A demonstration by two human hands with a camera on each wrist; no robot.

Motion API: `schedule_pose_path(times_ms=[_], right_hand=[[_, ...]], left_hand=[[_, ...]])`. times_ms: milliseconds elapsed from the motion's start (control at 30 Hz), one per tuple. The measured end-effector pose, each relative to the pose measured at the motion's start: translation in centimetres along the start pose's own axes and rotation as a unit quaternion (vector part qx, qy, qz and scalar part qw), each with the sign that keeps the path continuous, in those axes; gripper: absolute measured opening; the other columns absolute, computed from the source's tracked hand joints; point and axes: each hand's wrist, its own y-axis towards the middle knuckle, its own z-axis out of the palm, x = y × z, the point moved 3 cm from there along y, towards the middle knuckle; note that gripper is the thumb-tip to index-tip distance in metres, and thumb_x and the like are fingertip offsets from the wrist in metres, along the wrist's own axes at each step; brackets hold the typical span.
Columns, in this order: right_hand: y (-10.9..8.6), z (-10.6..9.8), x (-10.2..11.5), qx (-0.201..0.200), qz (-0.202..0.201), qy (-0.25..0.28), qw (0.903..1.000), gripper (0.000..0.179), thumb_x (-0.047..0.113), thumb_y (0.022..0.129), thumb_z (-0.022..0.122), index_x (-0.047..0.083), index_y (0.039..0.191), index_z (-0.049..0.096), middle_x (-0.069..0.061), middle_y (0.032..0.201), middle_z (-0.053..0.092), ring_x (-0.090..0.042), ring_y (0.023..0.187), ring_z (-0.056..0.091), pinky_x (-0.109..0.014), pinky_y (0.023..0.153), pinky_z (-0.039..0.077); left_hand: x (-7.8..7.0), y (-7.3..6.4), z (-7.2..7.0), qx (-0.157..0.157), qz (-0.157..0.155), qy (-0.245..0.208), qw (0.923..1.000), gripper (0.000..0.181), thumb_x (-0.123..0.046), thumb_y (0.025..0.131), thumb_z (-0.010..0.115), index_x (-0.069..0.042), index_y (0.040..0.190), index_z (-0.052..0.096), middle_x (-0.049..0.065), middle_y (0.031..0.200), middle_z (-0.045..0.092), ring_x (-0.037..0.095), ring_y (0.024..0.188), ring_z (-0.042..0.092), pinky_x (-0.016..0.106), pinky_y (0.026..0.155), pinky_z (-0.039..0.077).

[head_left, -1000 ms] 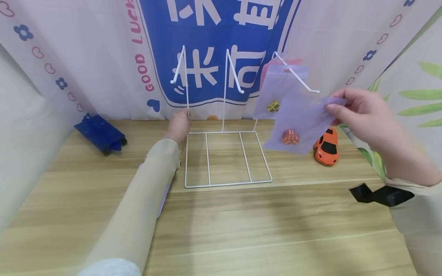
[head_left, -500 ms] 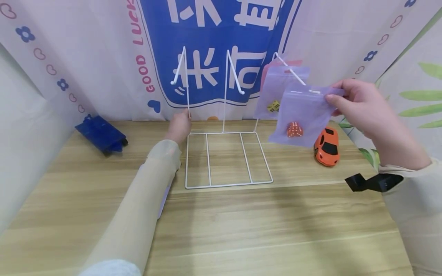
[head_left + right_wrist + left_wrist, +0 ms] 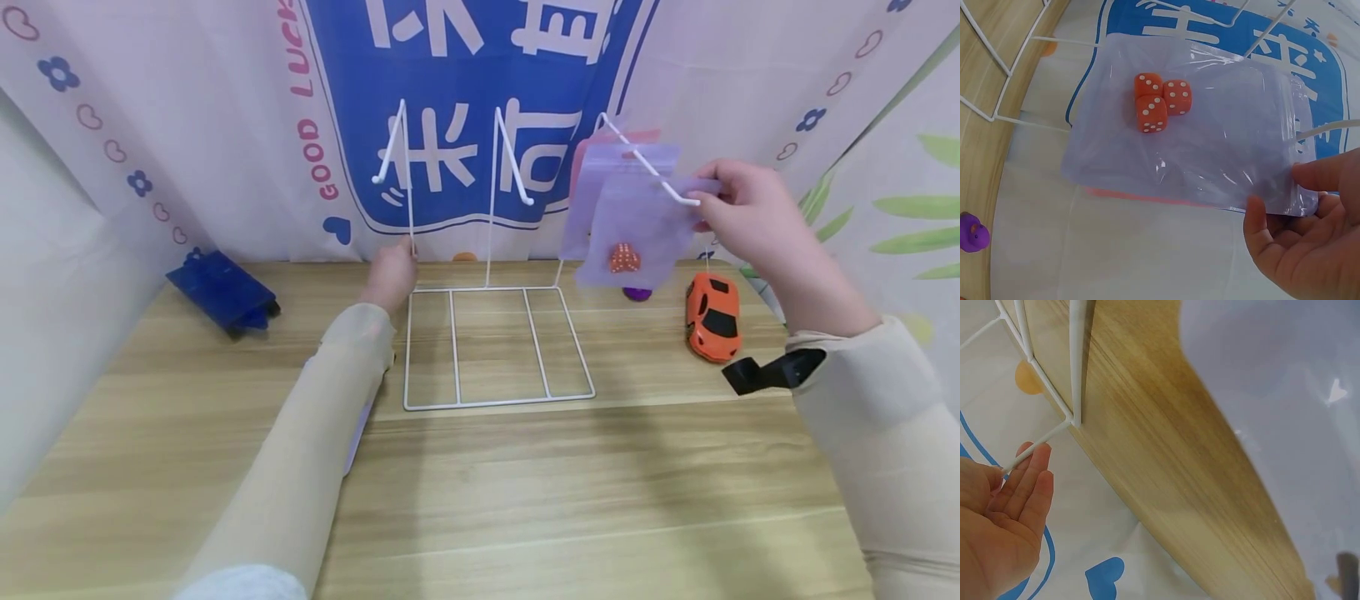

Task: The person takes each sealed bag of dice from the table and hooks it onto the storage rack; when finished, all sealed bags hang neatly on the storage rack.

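Observation:
My right hand (image 3: 750,208) pinches the top corner of a pale purple zip bag (image 3: 1229,137) holding red dice (image 3: 1159,103). The right-hand hook (image 3: 645,160) of a white wire rack (image 3: 498,402) runs through the bag's top hole, its tip showing in front. Behind it on the same hook hangs another purple bag (image 3: 588,196), its contents mostly covered, with a pink piece (image 3: 647,134) farther back. At the rack's left upright, my left hand (image 3: 392,277) holds the wire between thumb and fingers, as the left wrist view shows (image 3: 1010,519).
An orange toy car (image 3: 716,321) lies right of the rack, near a purple toy duck (image 3: 972,232). A dark blue bag (image 3: 223,287) lies at the left. Two other hooks, middle (image 3: 513,158) and left (image 3: 388,148), stick out forward. A printed curtain (image 3: 247,125) hangs behind the table.
My right hand has moved left and inward with the bag, which has slid farther back along the hook. The purple duck has come into sight. The left hand keeps its place.

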Motion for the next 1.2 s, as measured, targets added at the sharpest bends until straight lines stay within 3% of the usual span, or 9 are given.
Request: schedule_pose_path(times_ms=[333, 900, 1033, 1200], right_hand=[[1.7, 0.8, 0.2, 0.002, 0.033, -0.001, 0.9994, 0.031, 0.019, 0.097, 0.043, -0.001, 0.12, 0.049, -0.011, 0.101, 0.052, -0.019, 0.082, 0.054, -0.019, 0.057, 0.042], [2.8, 1.3, 0.1, -0.019, 0.015, 0.019, 0.9995, 0.03, 0.015, 0.096, 0.044, -0.005, 0.117, 0.049, -0.008, 0.094, 0.05, -0.014, 0.077, 0.048, -0.014, 0.062, 0.044], [2.4, 1.7, -1.5, -0.025, 0.02, 0.02, 0.9993, 0.027, 0.015, 0.094, 0.046, -0.003, 0.115, 0.049, -0.009, 0.096, 0.052, -0.014, 0.08, 0.048, -0.015, 0.063, 0.044], [1.4, 3.6, -5.3, -0.022, 0.045, 0.063, 0.9967, 0.028, 0.021, 0.095, 0.049, 0.0, 0.113, 0.048, -0.007, 0.095, 0.057, -0.011, 0.08, 0.053, -0.016, 0.065, 0.046]], left_hand=[[0.1, 0.0, 0.4, 0.001, -0.002, -0.005, 1.0, 0.014, -0.012, 0.097, 0.039, -0.002, 0.099, 0.048, 0.021, 0.087, 0.06, 0.036, 0.085, 0.058, 0.045, 0.074, 0.046], [0.2, 0.3, 0.6, -0.003, -0.001, -0.007, 1.0, 0.014, -0.011, 0.097, 0.038, -0.002, 0.1, 0.048, 0.02, 0.087, 0.06, 0.036, 0.083, 0.058, 0.044, 0.073, 0.046], [0.2, 0.3, 0.5, 0.001, -0.003, -0.01, 0.9999, 0.014, -0.011, 0.097, 0.038, -0.002, 0.1, 0.048, 0.02, 0.087, 0.06, 0.035, 0.083, 0.058, 0.043, 0.072, 0.047], [0.3, 0.3, 0.4, -0.005, -0.002, -0.013, 0.9999, 0.013, -0.011, 0.097, 0.038, -0.002, 0.1, 0.048, 0.021, 0.087, 0.06, 0.036, 0.083, 0.058, 0.044, 0.073, 0.047]])
